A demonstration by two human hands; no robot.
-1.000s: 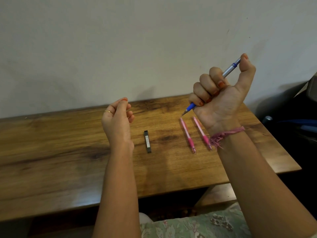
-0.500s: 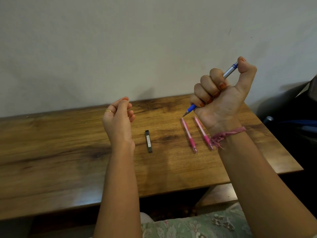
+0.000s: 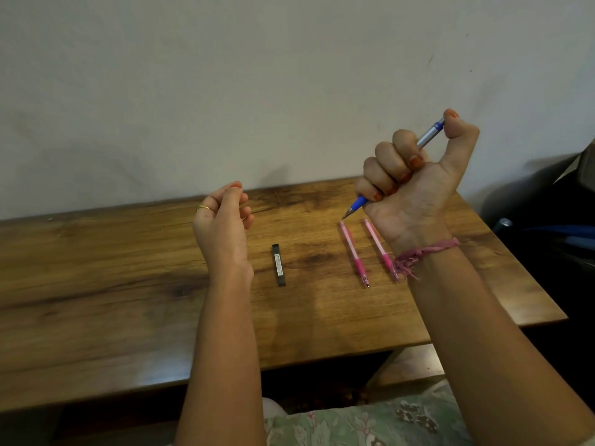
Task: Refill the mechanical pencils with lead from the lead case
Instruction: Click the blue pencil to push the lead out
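My right hand (image 3: 415, 181) grips a blue and silver mechanical pencil (image 3: 429, 136) in a fist above the table. Its tip points down to the left and my thumb presses its top end. Two pink mechanical pencils (image 3: 354, 252) (image 3: 381, 249) lie side by side on the wooden table (image 3: 128, 300), below that hand. A slim black lead case (image 3: 278, 264) lies flat between my hands. My left hand (image 3: 222, 226) is raised over the table, left of the case, with its fingers loosely curled and holding nothing.
A pale wall stands right behind the table. Dark objects, one with blue parts (image 3: 560, 233), sit off the table's right edge. A lower wooden surface (image 3: 405, 365) shows under the front edge, and floral fabric (image 3: 370, 423) covers my lap.
My right thumb has pushed down on the pencil's top end, and less of the silver barrel shows above the fist. The left hand has barely moved.
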